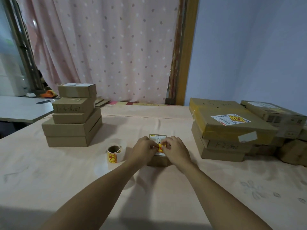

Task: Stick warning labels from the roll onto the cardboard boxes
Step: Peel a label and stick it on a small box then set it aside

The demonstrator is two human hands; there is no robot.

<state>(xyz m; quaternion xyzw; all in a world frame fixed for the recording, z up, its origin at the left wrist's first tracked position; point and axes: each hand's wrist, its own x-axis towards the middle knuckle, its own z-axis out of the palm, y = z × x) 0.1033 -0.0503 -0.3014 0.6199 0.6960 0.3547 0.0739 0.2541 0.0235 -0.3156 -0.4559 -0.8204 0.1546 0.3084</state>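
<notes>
A small cardboard box (157, 161) stands in the middle of the table with a white shipping slip on its top. A yellow and red warning label (160, 147) lies on that top between my hands. My left hand (144, 149) pinches the label's left edge with curled fingers. My right hand (176, 149) pinches its right edge the same way. The label roll (114, 153) stands on the cloth just left of my left hand, with a strip of white backing paper curling behind it.
A stack of several plain cardboard boxes (73, 123) rises at the left. At the right sits a pile of larger boxes (229, 128), the top one bearing a warning label. The table (166, 196) is covered in pale pink cloth. A curtain hangs behind.
</notes>
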